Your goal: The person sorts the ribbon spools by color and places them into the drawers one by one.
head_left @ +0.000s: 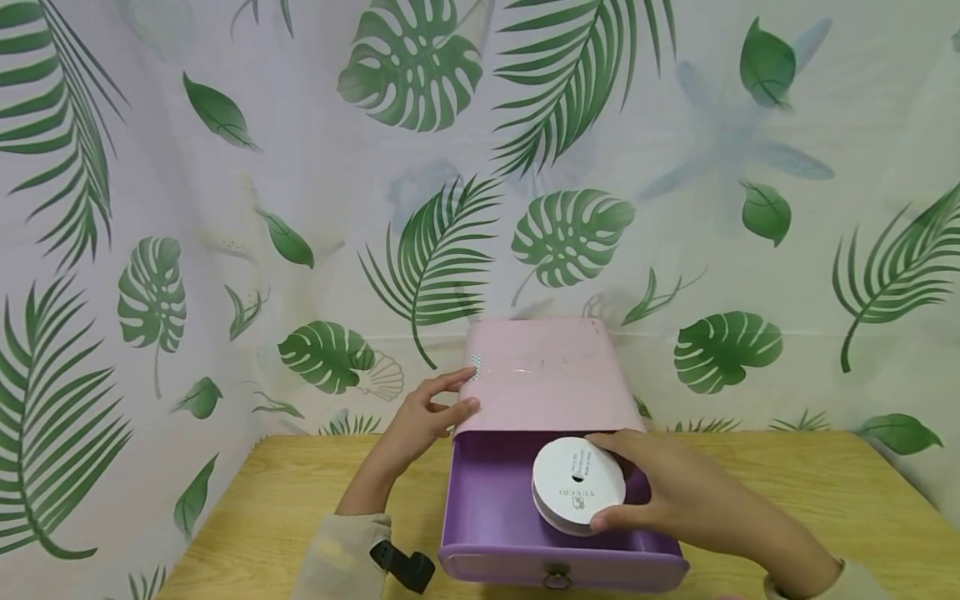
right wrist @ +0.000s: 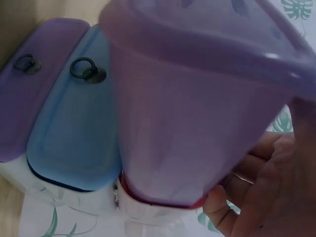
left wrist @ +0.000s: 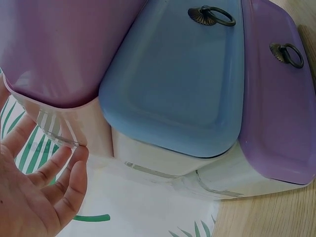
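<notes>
A white ribbon spool (head_left: 573, 500) with printed lettering and a small centre hole is tilted over the purple top drawer (head_left: 495, 563), which is pulled out. My right hand (head_left: 667, 492) pinches the spool at its right side, thumb at the near rim and fingers at the far rim. The pink-topped drawer cabinet (head_left: 551, 379) has my left hand (head_left: 422, 421) at its left side, fingers extended and touching it near the top edge. In the right wrist view, the spool is hidden, and the right hand (right wrist: 261, 192) appears beside the drawer's side (right wrist: 182, 133).
Below the pulled-out drawer, the cabinet has a blue drawer (left wrist: 173, 84) and another purple drawer (left wrist: 279, 108), both closed, with metal ring handles. The cabinet stands on a wooden table (head_left: 255, 517), before a leaf-patterned cloth (head_left: 450, 150). A black strap (head_left: 405, 567) is on the left sleeve.
</notes>
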A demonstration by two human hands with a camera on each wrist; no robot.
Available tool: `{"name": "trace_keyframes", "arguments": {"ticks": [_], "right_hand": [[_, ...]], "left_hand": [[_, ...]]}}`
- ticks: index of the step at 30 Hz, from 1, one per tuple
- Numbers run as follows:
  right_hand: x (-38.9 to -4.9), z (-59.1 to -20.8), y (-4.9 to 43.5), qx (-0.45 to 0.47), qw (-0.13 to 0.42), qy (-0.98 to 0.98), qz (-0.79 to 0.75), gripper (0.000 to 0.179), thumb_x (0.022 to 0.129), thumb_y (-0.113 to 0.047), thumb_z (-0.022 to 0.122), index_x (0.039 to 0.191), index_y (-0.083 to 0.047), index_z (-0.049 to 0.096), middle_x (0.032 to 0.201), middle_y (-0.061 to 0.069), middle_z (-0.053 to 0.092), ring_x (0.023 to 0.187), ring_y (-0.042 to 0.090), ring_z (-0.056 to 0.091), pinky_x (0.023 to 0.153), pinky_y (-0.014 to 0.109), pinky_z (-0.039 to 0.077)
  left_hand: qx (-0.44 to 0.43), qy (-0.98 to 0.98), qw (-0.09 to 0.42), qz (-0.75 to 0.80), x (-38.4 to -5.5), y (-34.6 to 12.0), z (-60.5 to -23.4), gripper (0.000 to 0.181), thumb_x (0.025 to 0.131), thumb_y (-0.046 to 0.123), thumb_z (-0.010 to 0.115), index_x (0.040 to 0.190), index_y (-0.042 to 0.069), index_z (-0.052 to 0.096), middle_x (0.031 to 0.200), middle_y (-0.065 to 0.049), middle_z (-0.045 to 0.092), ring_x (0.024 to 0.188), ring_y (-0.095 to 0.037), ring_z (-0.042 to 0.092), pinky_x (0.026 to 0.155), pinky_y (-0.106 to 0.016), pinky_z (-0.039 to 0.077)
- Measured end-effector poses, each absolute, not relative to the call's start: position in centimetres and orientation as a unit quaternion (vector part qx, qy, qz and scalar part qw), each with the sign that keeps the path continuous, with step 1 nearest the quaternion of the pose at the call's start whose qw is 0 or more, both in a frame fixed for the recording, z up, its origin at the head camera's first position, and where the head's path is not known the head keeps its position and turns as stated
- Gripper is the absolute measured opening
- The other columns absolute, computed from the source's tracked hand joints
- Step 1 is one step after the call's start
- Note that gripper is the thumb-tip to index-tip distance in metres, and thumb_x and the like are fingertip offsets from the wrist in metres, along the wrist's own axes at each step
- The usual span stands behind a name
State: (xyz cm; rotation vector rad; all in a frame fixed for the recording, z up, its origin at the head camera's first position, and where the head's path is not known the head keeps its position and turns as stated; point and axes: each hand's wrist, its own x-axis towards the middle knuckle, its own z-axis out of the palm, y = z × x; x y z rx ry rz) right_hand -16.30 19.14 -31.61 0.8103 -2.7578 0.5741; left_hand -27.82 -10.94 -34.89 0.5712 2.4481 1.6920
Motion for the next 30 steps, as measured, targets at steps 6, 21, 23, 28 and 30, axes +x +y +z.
{"name": "trace_keyframes", "arguments": {"ticks": [6, 21, 23, 28, 30], "right_hand": [[-16.6, -32.0, 18.2, 0.268, 0.121, -0.941, 0.166, 0.086, 0.067, -0.072, 0.067, 0.127, -0.011, 0.061, 0.119, -0.002, 0.067, 0.102, 0.019, 0.063, 0.089, 0.047, 0.047], [-15.4, -32.4, 19.2, 0.276, 0.147, -0.922, 0.230, 0.047, 0.081, -0.044, 0.072, 0.120, -0.018, 0.066, 0.111, -0.009, 0.068, 0.097, 0.009, 0.062, 0.084, 0.035, 0.050], [-14.7, -32.4, 19.7, 0.271, 0.151, -0.911, 0.272, 0.036, 0.084, -0.035, 0.073, 0.116, -0.020, 0.067, 0.102, -0.013, 0.066, 0.087, 0.001, 0.057, 0.072, 0.026, 0.049], [-12.9, -33.1, 21.6, 0.260, 0.084, -0.885, 0.378, 0.019, 0.092, -0.014, 0.065, 0.110, -0.011, 0.067, 0.092, -0.013, 0.064, 0.073, -0.001, 0.053, 0.057, 0.020, 0.042], [-12.3, -33.8, 22.6, 0.278, 0.037, -0.858, 0.431, 0.019, 0.095, -0.005, 0.058, 0.112, -0.009, 0.066, 0.094, -0.014, 0.065, 0.069, 0.002, 0.056, 0.054, 0.021, 0.044]], "left_hand": [[0.194, 0.804, 0.052, 0.559, -27.8, -10.8, -34.9, 0.051, 0.091, 0.032, 0.065, 0.140, 0.032, 0.050, 0.137, -0.010, 0.046, 0.099, -0.019, 0.063, 0.080, -0.035, 0.049], [0.204, 0.802, 0.058, 0.558, -28.0, -10.5, -34.8, 0.052, 0.092, 0.032, 0.065, 0.141, 0.033, 0.049, 0.138, -0.011, 0.044, 0.098, -0.019, 0.062, 0.081, -0.035, 0.049], [0.204, 0.802, 0.057, 0.559, -28.1, -10.6, -34.9, 0.051, 0.092, 0.031, 0.064, 0.141, 0.033, 0.049, 0.138, -0.011, 0.044, 0.098, -0.019, 0.062, 0.081, -0.035, 0.049], [0.205, 0.801, 0.056, 0.560, -28.1, -10.7, -34.9, 0.051, 0.093, 0.031, 0.064, 0.141, 0.033, 0.049, 0.138, -0.011, 0.044, 0.098, -0.019, 0.063, 0.080, -0.035, 0.049], [0.203, 0.801, 0.057, 0.560, -28.0, -10.7, -34.9, 0.051, 0.092, 0.031, 0.064, 0.141, 0.033, 0.049, 0.138, -0.010, 0.044, 0.099, -0.019, 0.063, 0.082, -0.038, 0.049]]}}
